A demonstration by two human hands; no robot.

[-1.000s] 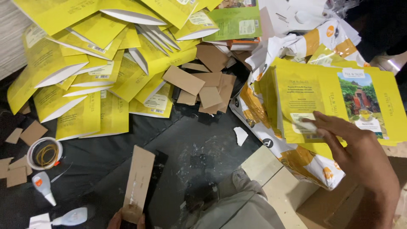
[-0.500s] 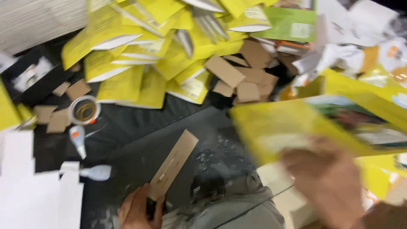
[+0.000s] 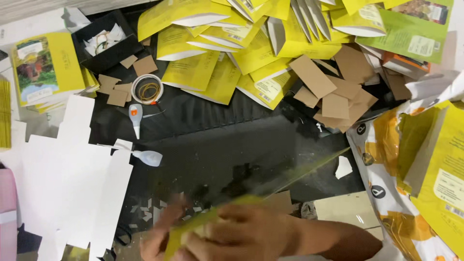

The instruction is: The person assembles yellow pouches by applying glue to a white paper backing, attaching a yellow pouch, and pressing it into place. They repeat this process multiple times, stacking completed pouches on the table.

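Both my hands are low in the middle of the view and blurred by motion. My right hand (image 3: 241, 232), its forearm coming in from the right, grips a flat yellow carton (image 3: 299, 169) seen nearly edge-on, which slants up to the right over the black mat (image 3: 217, 145). My left hand (image 3: 162, 237) closes on the carton's lower left end. A brown cardboard piece (image 3: 280, 200) shows just behind the carton by my right hand; whether a hand holds it I cannot tell.
Yellow cartons (image 3: 232, 43) are heaped along the top, with brown cardboard pieces (image 3: 338, 92) to their right. A ring with rubber bands (image 3: 147, 89), two glue bottles (image 3: 145, 157) and a black box (image 3: 104, 43) lie at left. White die-cut sheets (image 3: 63, 179) cover the left; a printed bag of cartons (image 3: 425, 174) stands right.
My right hand has carried the yellow carton from the bag at the right down to the middle. Both hands have come together on it. The view has swung to the left.
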